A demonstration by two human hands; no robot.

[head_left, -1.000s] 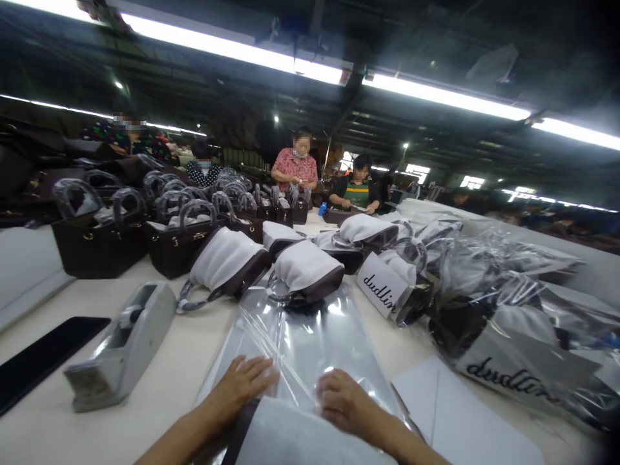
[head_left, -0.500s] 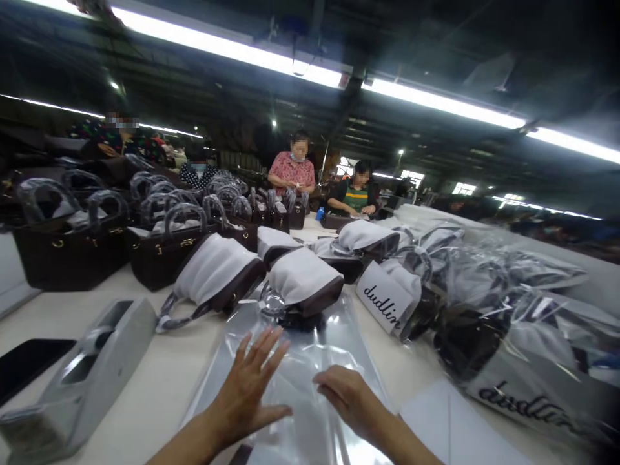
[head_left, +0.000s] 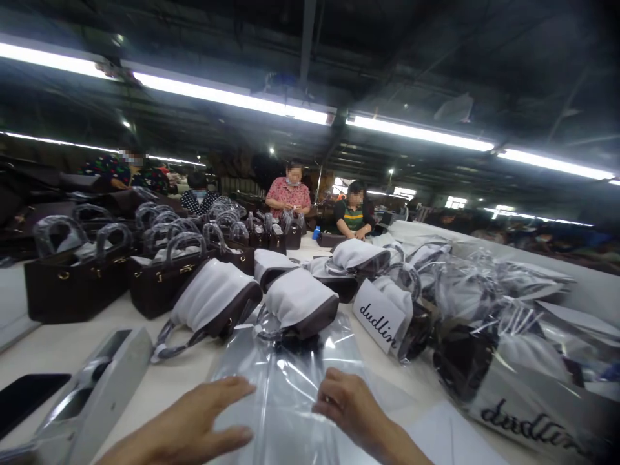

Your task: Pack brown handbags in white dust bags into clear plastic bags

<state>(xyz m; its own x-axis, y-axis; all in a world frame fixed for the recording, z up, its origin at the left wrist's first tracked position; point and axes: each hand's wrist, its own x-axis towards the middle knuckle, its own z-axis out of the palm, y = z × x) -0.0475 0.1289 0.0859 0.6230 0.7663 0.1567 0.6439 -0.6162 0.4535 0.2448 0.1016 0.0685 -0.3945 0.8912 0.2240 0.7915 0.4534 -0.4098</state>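
Observation:
My left hand (head_left: 194, 423) lies flat, fingers stretched out, on the left edge of a clear plastic bag (head_left: 290, 381) spread on the pale table (head_left: 150, 381). My right hand (head_left: 351, 403) rests on the bag's right side with its fingers curled and pressed on the film. Just beyond the bag lies a dark brown handbag in a white cloth cover (head_left: 298, 300), its handle touching the bag's far end. A second covered handbag (head_left: 213, 303) lies to its left.
A grey tape dispenser (head_left: 92, 400) and a black phone (head_left: 26, 400) sit at the left. Rows of upright brown handbags (head_left: 72, 284) fill the far left. Bagged handbags with "dudlin" tags (head_left: 508, 361) pile up on the right. Several people work at the table's far end.
My left hand has dropped lower and to the left, flattening on the bag's edge. The camera has tilted up, so the white-covered item near me has left view.

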